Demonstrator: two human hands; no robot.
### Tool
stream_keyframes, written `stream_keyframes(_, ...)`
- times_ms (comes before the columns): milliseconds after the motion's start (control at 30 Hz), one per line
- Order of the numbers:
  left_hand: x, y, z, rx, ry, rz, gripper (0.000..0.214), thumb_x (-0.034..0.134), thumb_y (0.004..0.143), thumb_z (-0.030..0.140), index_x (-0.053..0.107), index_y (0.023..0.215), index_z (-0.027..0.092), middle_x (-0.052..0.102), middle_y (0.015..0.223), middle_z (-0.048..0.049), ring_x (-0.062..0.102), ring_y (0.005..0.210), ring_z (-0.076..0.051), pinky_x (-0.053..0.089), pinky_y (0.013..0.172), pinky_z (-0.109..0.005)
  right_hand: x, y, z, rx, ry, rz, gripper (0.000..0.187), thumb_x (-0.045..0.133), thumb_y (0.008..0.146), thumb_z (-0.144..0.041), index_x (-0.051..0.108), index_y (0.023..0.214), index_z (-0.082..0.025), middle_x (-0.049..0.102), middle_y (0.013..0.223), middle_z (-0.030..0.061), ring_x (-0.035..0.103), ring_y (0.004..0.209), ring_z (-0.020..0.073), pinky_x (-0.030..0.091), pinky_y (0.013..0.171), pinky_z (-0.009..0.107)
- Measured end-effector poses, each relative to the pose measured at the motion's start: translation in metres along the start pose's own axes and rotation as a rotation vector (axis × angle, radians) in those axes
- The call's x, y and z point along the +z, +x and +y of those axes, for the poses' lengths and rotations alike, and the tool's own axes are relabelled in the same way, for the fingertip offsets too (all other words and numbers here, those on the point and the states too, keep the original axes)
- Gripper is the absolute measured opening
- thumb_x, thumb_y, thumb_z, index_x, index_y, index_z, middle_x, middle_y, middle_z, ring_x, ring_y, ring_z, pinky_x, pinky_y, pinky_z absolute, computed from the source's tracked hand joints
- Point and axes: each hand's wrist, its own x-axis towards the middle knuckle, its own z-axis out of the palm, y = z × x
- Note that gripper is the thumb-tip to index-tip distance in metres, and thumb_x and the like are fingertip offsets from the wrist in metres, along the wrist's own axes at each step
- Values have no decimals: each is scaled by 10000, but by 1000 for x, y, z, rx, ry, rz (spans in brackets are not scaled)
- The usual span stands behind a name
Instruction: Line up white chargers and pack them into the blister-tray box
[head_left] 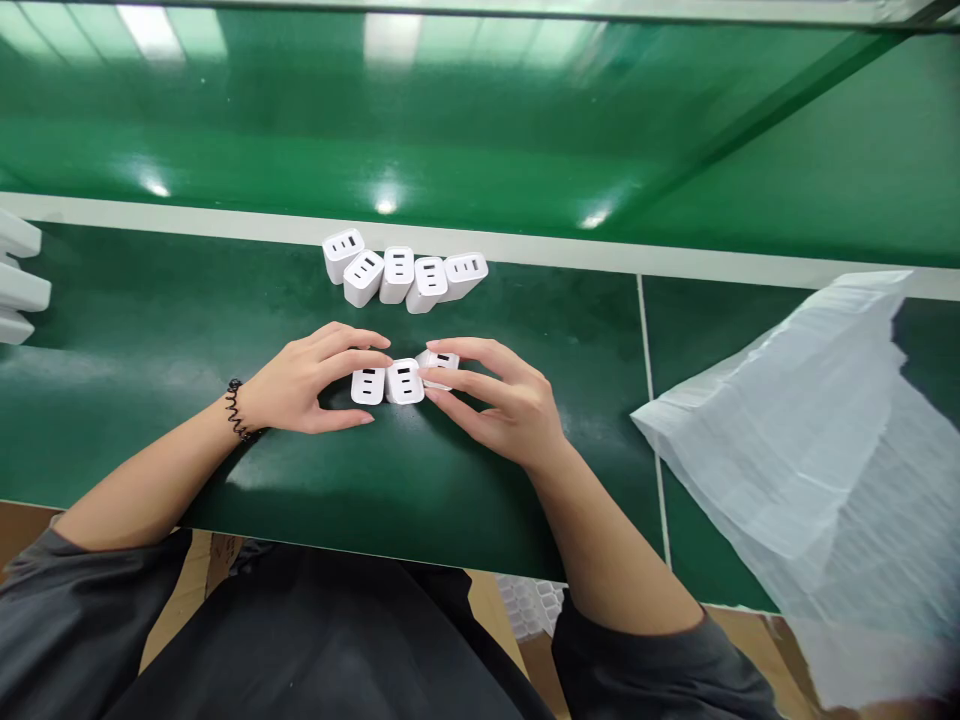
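Observation:
Three white charger plugs (397, 381) stand side by side on the green table (150, 340), slots facing me. My left hand (311, 383) cups the left end of this row, fingertips and thumb on the leftmost plug. From the right, my right hand (491, 400) closes in, fingers pressed on the rightmost plug (441, 362), which sits tilted behind the others. Further back, a row of several more white plugs (405, 273) leans together near a pale strip.
A stack of white foam sheets (817, 450) lies at the right and overhangs the table's near edge. White parts (19, 280) show at the left edge. A pale strip (187, 225) separates the table from a glossy green belt (450, 120) beyond.

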Motion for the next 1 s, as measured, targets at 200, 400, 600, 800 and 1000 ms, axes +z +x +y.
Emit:
stream_keyframes(200,-5,-1,-6,-15,-54,-36,391,648,912,353,546,1256,197,681,1216,-112,663,1064,-208,560,906,-346,1,0,0,5,48,-67,318,661,898,-221,670,1214,-253,668,1258,110,679,1063,246,606,878,400)
stream_keyframes(400,1,-2,-6,4,13,-19,467,647,915,388,509,1313,188,678,1236,-117,672,1071,-213,566,900,-344,-6,3,3,-5,28,-86,457,692,886,-292,564,1323,-251,670,1273,109,654,1151,260,581,947,436)
stream_keyframes(600,0,-2,-5,18,48,-9,468,640,917,396,514,1315,184,673,1244,-119,672,1075,-213,565,898,-343,-17,6,9,-74,-8,-102,367,714,866,-282,623,1219,-234,698,1228,107,683,1069,251,593,882,419)
stream_keyframes(800,2,-1,-4,19,81,11,407,612,939,391,533,1283,188,703,1172,-103,692,996,-196,576,843,-324,-21,7,11,-94,-27,-103,279,704,875,-275,666,1149,-242,719,1187,93,696,1048,244,600,867,417)
stream_keyframes(1000,3,-3,-5,14,116,23,426,636,926,405,531,1277,186,705,1159,-97,694,977,-198,575,826,-322,-25,6,14,-88,-118,-62,264,737,859,-282,690,1112,-220,755,1114,85,721,975,236,613,827,404)
